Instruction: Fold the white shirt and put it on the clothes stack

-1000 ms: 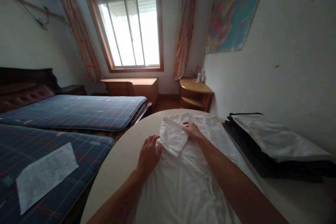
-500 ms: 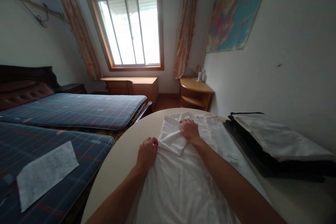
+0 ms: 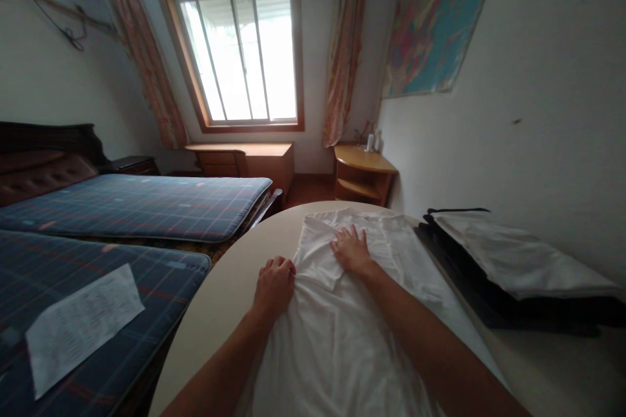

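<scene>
A white garment that looks like a shirt (image 3: 337, 339) lies lengthwise on a round cream table (image 3: 235, 273), wrinkled toward me. Near its far end, a folded-over flap (image 3: 315, 260) rests on top, perhaps a sleeve. My left hand (image 3: 274, 280) is closed at the garment's left edge, its fingertips pinching the cloth beside the flap. On the flap's right part my right hand (image 3: 353, 249) lies flat, fingers spread and palm down.
Right of the shirt, a stack of folded dark clothes (image 3: 484, 287) has a folded white garment (image 3: 523, 254) on top. A bed with a plaid mattress (image 3: 161, 208) stands to the left, a written paper sheet (image 3: 83, 326) on it. Beyond the table is a corner shelf (image 3: 364, 159).
My right hand has spread its fingers and flattened on the cloth, where they were curled before. My left hand stays at the left edge, almost unmoved. The cloth near it is slightly more creased.
</scene>
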`<state>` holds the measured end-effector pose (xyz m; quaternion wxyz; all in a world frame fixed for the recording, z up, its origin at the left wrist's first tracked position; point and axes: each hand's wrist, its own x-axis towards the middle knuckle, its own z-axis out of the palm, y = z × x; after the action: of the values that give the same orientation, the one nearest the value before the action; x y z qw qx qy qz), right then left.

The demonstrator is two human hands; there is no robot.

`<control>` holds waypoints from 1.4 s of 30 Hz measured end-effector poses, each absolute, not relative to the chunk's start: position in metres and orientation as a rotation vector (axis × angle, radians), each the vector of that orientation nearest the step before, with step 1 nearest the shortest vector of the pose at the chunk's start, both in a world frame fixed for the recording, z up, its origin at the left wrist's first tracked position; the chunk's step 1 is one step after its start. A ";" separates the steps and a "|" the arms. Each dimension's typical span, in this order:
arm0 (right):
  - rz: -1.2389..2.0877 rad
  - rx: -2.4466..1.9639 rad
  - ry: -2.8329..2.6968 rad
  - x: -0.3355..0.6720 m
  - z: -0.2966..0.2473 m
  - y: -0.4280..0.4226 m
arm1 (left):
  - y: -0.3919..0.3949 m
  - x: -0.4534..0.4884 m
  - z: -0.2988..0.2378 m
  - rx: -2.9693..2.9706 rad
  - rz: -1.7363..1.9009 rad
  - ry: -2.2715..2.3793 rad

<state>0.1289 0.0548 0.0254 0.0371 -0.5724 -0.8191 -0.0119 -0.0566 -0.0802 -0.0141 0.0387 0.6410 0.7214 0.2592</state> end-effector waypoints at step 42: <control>0.123 -1.646 -2.372 0.031 0.008 0.123 | -0.082 -0.049 -0.011 2.053 0.600 2.152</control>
<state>0.0312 0.1235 0.0076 0.1254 -0.5650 -0.8144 0.0422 -0.0491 -0.0818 -0.0107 0.0539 0.6756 0.7083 0.1974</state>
